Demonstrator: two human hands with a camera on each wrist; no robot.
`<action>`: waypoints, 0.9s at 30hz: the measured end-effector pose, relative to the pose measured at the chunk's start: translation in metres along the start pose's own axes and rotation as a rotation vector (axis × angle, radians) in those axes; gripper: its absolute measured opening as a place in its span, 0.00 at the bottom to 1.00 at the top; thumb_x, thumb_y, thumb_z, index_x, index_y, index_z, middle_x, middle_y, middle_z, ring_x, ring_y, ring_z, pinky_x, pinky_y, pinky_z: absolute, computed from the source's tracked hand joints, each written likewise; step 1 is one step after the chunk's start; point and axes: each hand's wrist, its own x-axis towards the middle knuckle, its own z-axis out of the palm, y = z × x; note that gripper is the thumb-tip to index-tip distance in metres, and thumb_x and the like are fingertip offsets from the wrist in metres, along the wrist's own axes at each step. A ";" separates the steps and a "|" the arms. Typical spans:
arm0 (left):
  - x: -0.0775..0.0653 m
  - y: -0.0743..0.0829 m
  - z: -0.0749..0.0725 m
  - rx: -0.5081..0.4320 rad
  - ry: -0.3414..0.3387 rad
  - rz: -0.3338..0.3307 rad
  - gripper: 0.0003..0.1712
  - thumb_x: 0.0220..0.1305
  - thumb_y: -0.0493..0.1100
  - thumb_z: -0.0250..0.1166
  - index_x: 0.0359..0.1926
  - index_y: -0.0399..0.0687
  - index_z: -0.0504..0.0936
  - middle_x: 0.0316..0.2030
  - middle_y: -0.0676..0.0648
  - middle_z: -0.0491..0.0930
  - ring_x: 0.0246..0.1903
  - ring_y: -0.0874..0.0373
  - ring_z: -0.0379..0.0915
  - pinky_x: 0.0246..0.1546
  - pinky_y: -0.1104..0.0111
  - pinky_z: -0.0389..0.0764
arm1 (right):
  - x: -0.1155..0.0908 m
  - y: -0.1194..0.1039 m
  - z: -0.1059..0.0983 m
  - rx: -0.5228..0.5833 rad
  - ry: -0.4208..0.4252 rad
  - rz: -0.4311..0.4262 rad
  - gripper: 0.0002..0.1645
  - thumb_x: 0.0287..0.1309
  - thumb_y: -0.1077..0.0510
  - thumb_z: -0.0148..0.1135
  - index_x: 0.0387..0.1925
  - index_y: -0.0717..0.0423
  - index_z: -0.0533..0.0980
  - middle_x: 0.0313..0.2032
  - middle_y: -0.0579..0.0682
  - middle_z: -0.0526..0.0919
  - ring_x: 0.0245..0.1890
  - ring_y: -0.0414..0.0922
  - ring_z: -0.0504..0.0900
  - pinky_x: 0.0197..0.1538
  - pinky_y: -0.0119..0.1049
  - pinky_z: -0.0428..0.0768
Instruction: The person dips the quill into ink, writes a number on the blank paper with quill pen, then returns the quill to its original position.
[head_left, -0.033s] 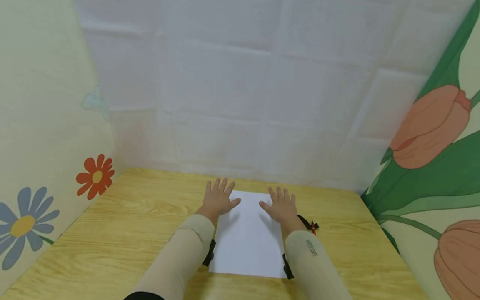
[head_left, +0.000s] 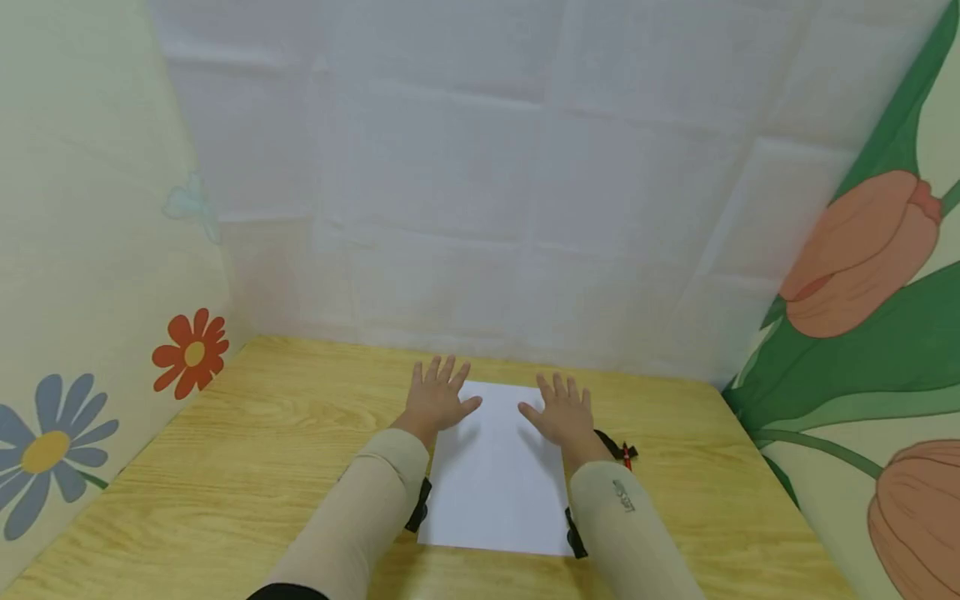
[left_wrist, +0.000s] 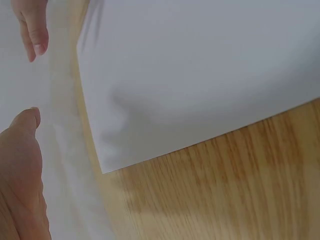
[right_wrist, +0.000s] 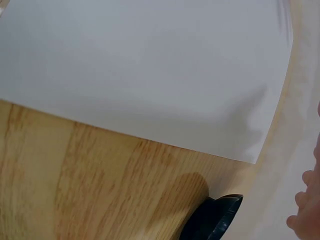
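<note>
A blank white sheet of paper (head_left: 495, 475) lies flat on the wooden table. Over its far left corner, my left hand (head_left: 437, 400) hovers with straight, spread fingers and holds nothing. My right hand (head_left: 564, 412) is held likewise above the far right corner, palm down and fingers spread, with nothing in it. The two thumbs point toward each other across the sheet. In the left wrist view, my left hand (left_wrist: 22, 175) is at the left edge, and its shadow falls on the paper (left_wrist: 200, 60). Only part of my right hand (right_wrist: 307, 205) shows in the right wrist view.
Just right of the right wrist lie a black object (head_left: 609, 443) and a small red item (head_left: 627, 457), partly hidden by the arm. A white cloth (head_left: 450, 208) hangs behind the wooden table (head_left: 300, 400). Flower-patterned cloths (head_left: 90, 250) stand at both sides.
</note>
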 end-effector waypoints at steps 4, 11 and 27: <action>0.002 -0.001 0.001 0.003 0.008 -0.001 0.43 0.71 0.69 0.45 0.78 0.56 0.48 0.78 0.44 0.44 0.78 0.42 0.35 0.75 0.44 0.37 | -0.001 0.000 -0.001 0.009 0.006 -0.001 0.46 0.68 0.30 0.44 0.78 0.47 0.47 0.77 0.59 0.47 0.77 0.61 0.43 0.76 0.62 0.40; 0.006 -0.006 0.009 -0.016 0.019 0.007 0.44 0.70 0.68 0.46 0.78 0.54 0.47 0.78 0.43 0.44 0.78 0.42 0.35 0.75 0.44 0.36 | -0.001 0.006 0.000 0.036 0.035 -0.023 0.45 0.69 0.33 0.46 0.77 0.49 0.49 0.77 0.60 0.49 0.77 0.61 0.45 0.76 0.61 0.42; -0.005 -0.011 0.029 -0.121 -0.019 0.097 0.52 0.67 0.68 0.53 0.77 0.40 0.46 0.78 0.40 0.44 0.77 0.42 0.37 0.76 0.45 0.41 | -0.015 0.022 0.000 0.227 0.099 -0.079 0.39 0.68 0.47 0.56 0.74 0.57 0.58 0.72 0.63 0.60 0.73 0.60 0.59 0.73 0.57 0.60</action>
